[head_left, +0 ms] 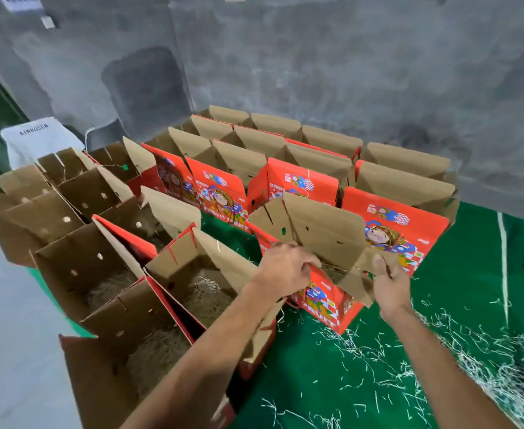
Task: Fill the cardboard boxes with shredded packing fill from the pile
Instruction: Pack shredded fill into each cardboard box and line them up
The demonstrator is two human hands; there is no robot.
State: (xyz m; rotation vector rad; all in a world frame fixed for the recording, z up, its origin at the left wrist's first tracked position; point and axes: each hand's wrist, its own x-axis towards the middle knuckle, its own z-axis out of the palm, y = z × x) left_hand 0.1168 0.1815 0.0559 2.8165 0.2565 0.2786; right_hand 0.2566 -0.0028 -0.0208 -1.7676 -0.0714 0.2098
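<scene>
Two hands hold one red cardboard box (325, 301) on the green tabletop (332, 382). My left hand (282, 269) curls its grip over the box's near rim; my right hand (390, 283) pinches a brown flap (359, 274) at its right corner. Some fill shows inside this box. Shredded packing fill (508, 373) lies piled at the right, with strands scattered toward me. Filled boxes (161, 305) stand open at my left, more boxes (316, 156) behind.
</scene>
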